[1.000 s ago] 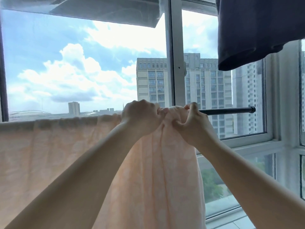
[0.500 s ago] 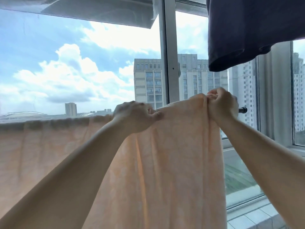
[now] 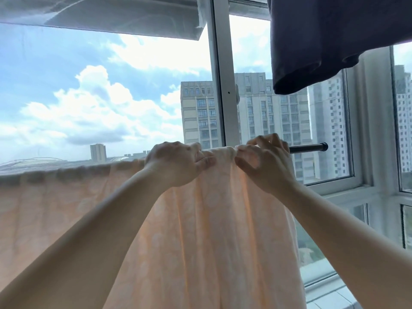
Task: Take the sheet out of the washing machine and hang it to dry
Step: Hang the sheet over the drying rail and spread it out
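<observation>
1. We see the sheet (image 3: 214, 230), pale peach with a faint round pattern, draped over a dark rod (image 3: 308, 147) that runs across the window (image 3: 220, 85).
2. The sheet covers the rod from the left edge of the view to a point near the rod's right end; only that end stays bare, capped by a dark knob.
3. Our left hand (image 3: 176, 163) grips the sheet's top fold on the rod, fingers curled over the cloth and thumb pressed on its near face.
4. Our right hand (image 3: 265, 161) pinches the cloth at the sheet's right edge, just beside the bare end of the rod, fingers bent over the top.
5. Between the two hands the fold is bunched into small ridges, and long creases run down from them.
6. A dark garment (image 3: 323, 45) hangs above the rod's right end, well apart from the sheet.
7. A pale cloth (image 3: 111, 16) spans the top left corner of the view.
8. Through the glass we see tall blocks (image 3: 263, 112), sky and cloud.
</observation>
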